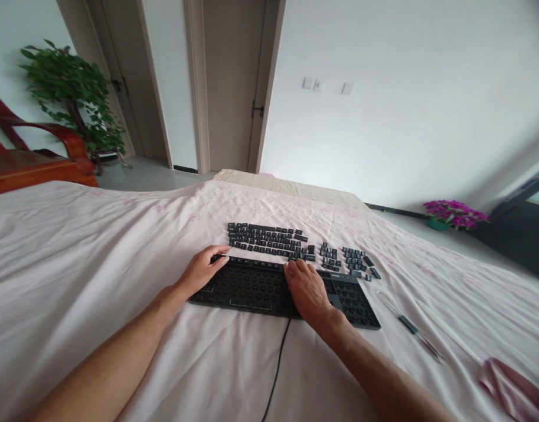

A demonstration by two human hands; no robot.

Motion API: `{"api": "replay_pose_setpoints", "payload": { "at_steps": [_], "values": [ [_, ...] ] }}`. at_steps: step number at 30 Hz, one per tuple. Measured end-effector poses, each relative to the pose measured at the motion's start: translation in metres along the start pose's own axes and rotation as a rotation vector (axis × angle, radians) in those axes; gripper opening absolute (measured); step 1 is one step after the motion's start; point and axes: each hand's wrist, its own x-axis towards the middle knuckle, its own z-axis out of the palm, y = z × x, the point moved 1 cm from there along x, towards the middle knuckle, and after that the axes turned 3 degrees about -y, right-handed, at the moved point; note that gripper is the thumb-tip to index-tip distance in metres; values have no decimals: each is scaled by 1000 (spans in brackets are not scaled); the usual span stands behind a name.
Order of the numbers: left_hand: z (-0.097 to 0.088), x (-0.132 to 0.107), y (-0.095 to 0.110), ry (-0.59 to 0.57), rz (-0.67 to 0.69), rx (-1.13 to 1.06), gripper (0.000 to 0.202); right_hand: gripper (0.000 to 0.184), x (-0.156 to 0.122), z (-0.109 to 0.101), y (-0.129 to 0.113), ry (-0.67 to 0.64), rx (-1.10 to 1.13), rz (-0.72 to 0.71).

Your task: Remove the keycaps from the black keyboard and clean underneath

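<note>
Pale pink sheet [97, 264] spread wide over a flat surface, filling the foreground. Far left beyond it, red wooden chair [27, 161] with leafy plant [71, 94] just behind.

Black keyboard [260, 290] lying flat mid-sheet, long side across the view, caps stripped off, bare round sockets showing. Cable [278, 363] running from its near edge toward the viewer.

Loose keycaps [269, 240] laid out in rows on the sheet just beyond the keyboard's far edge: one big block, two smaller clusters to its right.

Left hand [203, 269] resting on the keyboard's far-left corner, fingers stretched out and close together, nothing pinched.

Right hand [307, 287] palm-down over the keyboard's middle, fingers bent forward, tips at the far edge right against the nearest keycap row. Tips too small to read; cannot tell whether a cap is pinched.

Crumpled pink cloth [511, 387] at the lower right corner. Slim tool [412, 325] on the sheet right of the keyboard, apart from it.
</note>
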Motion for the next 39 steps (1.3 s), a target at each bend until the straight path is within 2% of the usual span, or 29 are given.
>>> {"api": "replay_pose_setpoints", "payload": {
  "at_steps": [4, 7, 11, 20, 25, 29, 32, 34, 36, 39],
  "values": [
    [0, 0, -1, 5, 20, 31, 37, 39, 0, -2, 19, 40, 170, 58],
    [0, 0, 0, 7, 22, 47, 36, 37, 6, -1, 42, 111, 293, 183],
    [0, 0, -1, -2, 29, 67, 36, 29, 22, 4, 60, 121, 262, 299],
    [0, 0, -3, -3, 50, 148, 33, 23, 40, 9, 53, 30, 137, 222],
    [-2, 3, 3, 35, 141, 254, 29, 20, 46, 6, 50, 17, 116, 170],
    [-5, 5, 18, 98, 230, 311, 27, 17, 48, 3, 51, 20, 151, 152],
    [-1, 1, 36, 111, 286, 248, 24, 13, 46, -7, 48, 125, 397, 223],
    [5, -3, 50, 117, 307, 157, 24, 11, 43, -15, 37, 161, 739, 269],
    [12, -9, 62, 121, 313, 30, 28, 15, 39, -23, 19, 112, 1163, 274],
    [20, -16, 77, 104, 356, -94, 34, 28, 30, -31, -15, -39, 1709, 219]
  ]
}}
